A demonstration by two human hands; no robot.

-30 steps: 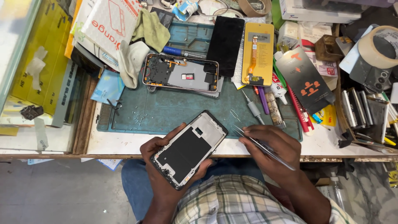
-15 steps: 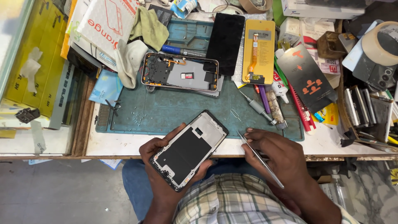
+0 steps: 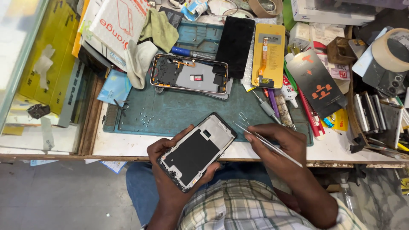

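My left hand (image 3: 168, 170) cups an opened phone frame (image 3: 197, 151), a dark rectangle with a white inner rim, tilted toward the upper right over the bench edge. My right hand (image 3: 279, 142) grips metal tweezers (image 3: 264, 142); their tips point up-left and end just right of the frame's top corner, apart from it. On the green work mat (image 3: 183, 113) lies a second opened phone body (image 3: 189, 79) with its board exposed.
Behind the mat lie a black screen panel (image 3: 235, 40), a yellow-backed display part (image 3: 267, 55), screwdrivers (image 3: 266, 106) and cloths (image 3: 149, 47). Tape rolls (image 3: 394, 47), boxes and tool racks crowd the right side. Tiny screws (image 3: 142, 121) dot the mat's left.
My right hand has shifted the tweezers up and left, from low beside the frame to near its top corner. My left hand keeps the frame nearly still.
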